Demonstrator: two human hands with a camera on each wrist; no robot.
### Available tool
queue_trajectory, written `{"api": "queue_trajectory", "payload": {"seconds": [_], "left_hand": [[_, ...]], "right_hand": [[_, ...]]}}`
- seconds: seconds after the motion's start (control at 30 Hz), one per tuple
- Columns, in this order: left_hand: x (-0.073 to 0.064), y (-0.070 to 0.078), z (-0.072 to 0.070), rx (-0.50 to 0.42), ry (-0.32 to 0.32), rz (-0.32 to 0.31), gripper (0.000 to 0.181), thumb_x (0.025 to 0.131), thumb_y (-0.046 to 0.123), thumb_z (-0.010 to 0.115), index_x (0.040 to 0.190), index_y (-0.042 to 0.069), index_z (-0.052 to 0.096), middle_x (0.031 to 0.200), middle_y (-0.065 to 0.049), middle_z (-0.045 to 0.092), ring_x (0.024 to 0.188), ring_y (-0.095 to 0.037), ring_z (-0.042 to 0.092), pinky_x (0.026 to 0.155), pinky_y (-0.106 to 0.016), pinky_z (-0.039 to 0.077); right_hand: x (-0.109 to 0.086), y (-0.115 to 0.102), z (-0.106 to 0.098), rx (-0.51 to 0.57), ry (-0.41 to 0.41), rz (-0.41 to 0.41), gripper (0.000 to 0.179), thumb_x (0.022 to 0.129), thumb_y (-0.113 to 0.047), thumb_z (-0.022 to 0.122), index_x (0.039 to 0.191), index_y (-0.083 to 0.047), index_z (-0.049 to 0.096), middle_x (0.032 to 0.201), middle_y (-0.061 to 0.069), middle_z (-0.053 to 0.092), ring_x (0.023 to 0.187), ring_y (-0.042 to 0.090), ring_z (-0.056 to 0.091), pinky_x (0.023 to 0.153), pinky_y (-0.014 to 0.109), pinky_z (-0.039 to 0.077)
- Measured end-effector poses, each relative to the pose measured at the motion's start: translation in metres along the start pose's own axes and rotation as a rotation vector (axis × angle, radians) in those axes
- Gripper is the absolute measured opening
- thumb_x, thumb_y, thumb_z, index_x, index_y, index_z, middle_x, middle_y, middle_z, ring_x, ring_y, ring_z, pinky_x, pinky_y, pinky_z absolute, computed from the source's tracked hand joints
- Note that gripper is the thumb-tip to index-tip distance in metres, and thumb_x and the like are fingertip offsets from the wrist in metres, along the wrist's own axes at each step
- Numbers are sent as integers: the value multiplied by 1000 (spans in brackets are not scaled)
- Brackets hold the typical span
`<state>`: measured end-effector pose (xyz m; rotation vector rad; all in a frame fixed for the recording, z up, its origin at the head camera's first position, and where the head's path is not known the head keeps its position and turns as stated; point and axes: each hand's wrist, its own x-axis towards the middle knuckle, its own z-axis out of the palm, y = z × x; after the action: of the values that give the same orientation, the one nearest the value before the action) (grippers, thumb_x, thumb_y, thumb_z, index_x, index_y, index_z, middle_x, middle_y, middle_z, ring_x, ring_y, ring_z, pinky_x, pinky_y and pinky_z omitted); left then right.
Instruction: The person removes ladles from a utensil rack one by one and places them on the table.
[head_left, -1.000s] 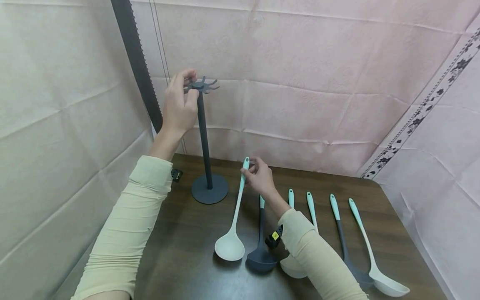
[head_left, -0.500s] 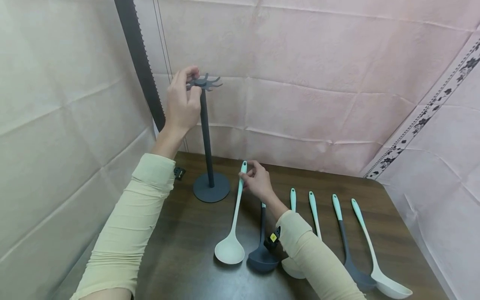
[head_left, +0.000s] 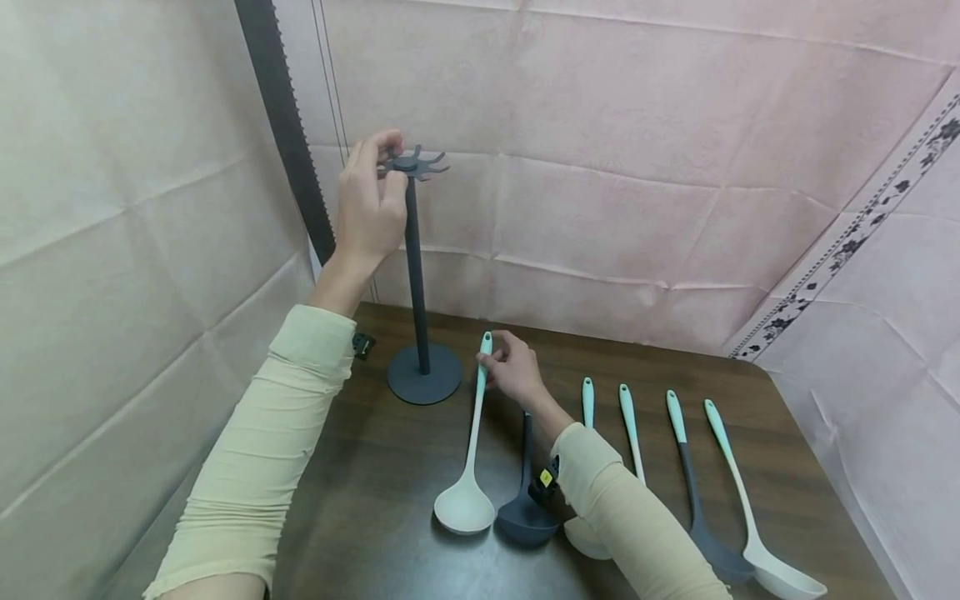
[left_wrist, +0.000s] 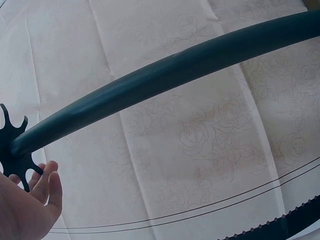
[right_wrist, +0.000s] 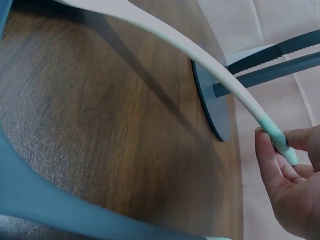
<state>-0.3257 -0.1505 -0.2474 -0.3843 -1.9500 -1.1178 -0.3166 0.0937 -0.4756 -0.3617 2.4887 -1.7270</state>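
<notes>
My left hand (head_left: 369, 204) grips the hooked top of a dark grey utensil stand (head_left: 417, 283), which stands upright on its round base. In the left wrist view, its fingers (left_wrist: 54, 192) curl by the hooks (left_wrist: 20, 117); the thumb is out of sight there. My right hand (head_left: 516, 367) pinches the mint handle of a white ladle (head_left: 465, 505) near its end. That handle is raised off the wood, casting a shadow in the right wrist view. Whether the ladle's bowl touches the table I cannot tell. Beside it lies a dark grey ladle (head_left: 527, 523), partly behind my right wrist.
Farther right on the brown table (head_left: 352, 508) lie more mint-handled utensils, including a dark one (head_left: 701, 517) and a white ladle (head_left: 783, 575). My right sleeve (head_left: 637, 517) covers parts of others. Pale cloth (head_left: 585, 225) hangs behind the table.
My right hand has lowered the white ladle's handle slightly toward the table. The left hand keeps its hold on the stand's top; the head view has shifted a little.
</notes>
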Motion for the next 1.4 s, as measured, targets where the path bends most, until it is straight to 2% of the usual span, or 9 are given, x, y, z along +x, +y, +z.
{"api": "queue_trajectory", "payload": {"seconds": [0.43, 0.57, 0.9, 1.23, 1.4], "left_hand": [[0, 2, 0, -12, 0, -2, 51, 97, 18, 40, 141, 0, 60, 135, -17, 63, 129, -18, 61, 107, -21, 43], [0, 2, 0, -15, 4, 0, 51, 97, 18, 40, 140, -1, 60, 135, -18, 63, 129, -21, 61, 107, -21, 43], [0, 1, 1, -17, 7, 10, 51, 96, 18, 40, 139, -1, 61, 133, -16, 64, 128, -17, 62, 106, -22, 44], [0, 0, -1, -19, 6, 9, 50, 97, 17, 40, 139, -1, 60, 134, -18, 63, 129, -24, 61, 107, -22, 43], [1, 0, -1, -4, -3, 7, 50, 97, 19, 40, 140, 1, 60, 135, -15, 63, 129, -19, 61, 107, -22, 43]], "right_hand": [[0, 11, 0, 59, -30, 87, 54, 102, -12, 72, 152, -7, 52, 93, 16, 71, 76, 24, 75, 76, 50, 63], [0, 14, 1, 67, -34, 92, 56, 102, -11, 71, 153, -6, 51, 93, 16, 71, 76, 24, 74, 76, 49, 63], [1, 25, -1, 93, -59, 139, 55, 102, -9, 71, 152, 1, 50, 95, 17, 73, 75, 23, 74, 70, 42, 64], [0, 31, -2, 83, -68, 185, 52, 101, -9, 71, 149, 2, 53, 96, 16, 72, 73, 21, 72, 68, 39, 64], [0, 34, -3, 84, -83, 198, 51, 102, -7, 70, 148, 4, 52, 98, 17, 73, 74, 22, 72, 68, 39, 63]]}}
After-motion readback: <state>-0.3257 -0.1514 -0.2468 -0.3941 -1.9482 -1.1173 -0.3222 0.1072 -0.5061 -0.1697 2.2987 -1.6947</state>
